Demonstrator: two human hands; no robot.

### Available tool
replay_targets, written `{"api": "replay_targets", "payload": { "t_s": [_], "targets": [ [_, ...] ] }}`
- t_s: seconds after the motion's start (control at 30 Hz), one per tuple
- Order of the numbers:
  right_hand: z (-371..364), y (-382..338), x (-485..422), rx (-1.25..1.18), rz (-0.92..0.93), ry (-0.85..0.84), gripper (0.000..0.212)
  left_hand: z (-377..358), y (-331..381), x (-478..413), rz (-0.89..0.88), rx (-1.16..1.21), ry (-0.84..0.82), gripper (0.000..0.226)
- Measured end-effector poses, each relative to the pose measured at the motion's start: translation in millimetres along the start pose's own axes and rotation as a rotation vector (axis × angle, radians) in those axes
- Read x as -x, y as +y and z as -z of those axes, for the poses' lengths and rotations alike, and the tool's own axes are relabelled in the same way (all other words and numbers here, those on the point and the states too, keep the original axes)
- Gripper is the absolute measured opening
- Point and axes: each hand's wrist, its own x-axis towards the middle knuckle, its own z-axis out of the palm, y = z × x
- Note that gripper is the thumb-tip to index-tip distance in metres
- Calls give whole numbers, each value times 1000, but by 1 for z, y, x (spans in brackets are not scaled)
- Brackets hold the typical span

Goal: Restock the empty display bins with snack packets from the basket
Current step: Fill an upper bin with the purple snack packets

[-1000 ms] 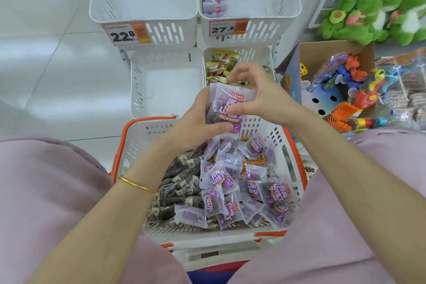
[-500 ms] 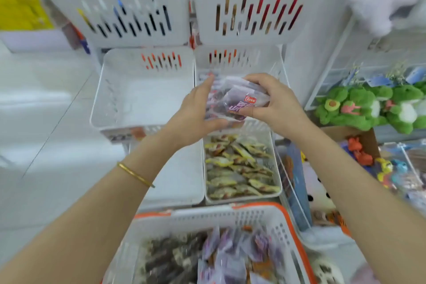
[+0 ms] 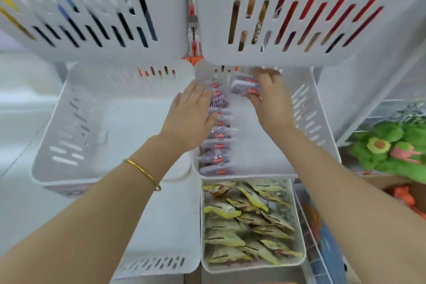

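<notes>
The white display bins fill more of the view than half a second ago. The two top bins, the left one (image 3: 92,53) and the right one (image 3: 276,57), now loom across the upper edge. Beneath them sit the middle left bin (image 3: 69,175) and the middle right bin (image 3: 309,108). The lower right bin (image 3: 253,266) below holds yellow snack packets (image 3: 242,221). Green plush toys (image 3: 389,147) lie off to the right.

Both forearms reach into the middle right bin. A moment ago the two hands held one bundle together in the air in front of this bin, and now they have parted inside it. The left hand (image 3: 189,120) has let go: its grip is released, fingers nearly straight, laid against the left side of a row of purple packets (image 3: 217,140). That row stands on edge along the bin's left wall, from the front rim to the back. The right hand (image 3: 269,101) alone carries the small stack of purple snack packets (image 3: 245,87), its grip clenched round them with the thumb underneath. It holds the stack at the far end of the row, just under the top right bin. Motion blur hides whether the stack touches the row. A thin gold bangle (image 3: 143,173) circles the left wrist.
</notes>
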Motion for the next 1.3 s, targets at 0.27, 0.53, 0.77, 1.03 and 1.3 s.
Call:
{"api": "replay_targets", "payload": {
  "t_s": [0.27,0.53,0.77,1.03,1.3],
  "targets": [
    [-9,15,-1,-18,-108,17,52,-7,1,-16,-25,-219,-86,56],
    [-14,22,-28,-94,-142,-118,58,-7,3,-13,-48,-268,-102,52],
    [6,17,-21,-197,-1,-101,51,-9,3,-20,-50,-266,-79,50],
    [-11,9,-24,-286,77,-199,52,-9,5,-16,-16,-256,-63,49],
    [-15,12,-40,-333,-126,-371,53,-9,6,-15,-12,-269,-53,49]
  ]
}}
